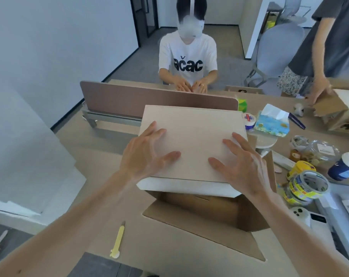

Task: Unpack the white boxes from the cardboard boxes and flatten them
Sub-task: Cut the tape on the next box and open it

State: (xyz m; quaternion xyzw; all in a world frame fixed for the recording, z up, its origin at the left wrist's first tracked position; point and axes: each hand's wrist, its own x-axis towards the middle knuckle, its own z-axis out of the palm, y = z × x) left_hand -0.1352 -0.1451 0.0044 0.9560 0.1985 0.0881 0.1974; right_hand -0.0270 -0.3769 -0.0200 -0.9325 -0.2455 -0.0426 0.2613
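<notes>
my left hand [147,150] and right hand [243,166] both lie flat on the lid of the white box [193,136]. neither grip is closed on anything: fingers are spread wide and the palms press down, left hand by the near left corner, right hand by the near right edge.

the white box lies across the open mouth of the cardboard box [205,210] and tilts a little, its near edge hanging over the opening. i cannot tell whether its underside rests on the rim. the cardboard box has its flaps folded out onto the surface [93,148], and all i see inside it is brown wall in shadow.

near my left forearm a yellow utility knife [117,240] lies on the surface. to the right, rolls of tape [307,182] sit stacked beside a white phone [301,213]. further out is a clear plastic tub [319,150] with small brownish items inside, too blurred to name, and a blue cup [347,164] with a white lid. a tissue pack [272,122] has one white tissue standing out of its top.

at far right another person's hand [317,94] rests on a second cardboard box [333,110]. beyond the desk divider [149,100] a person in a white t-shirt [187,58] sits facing me.
</notes>
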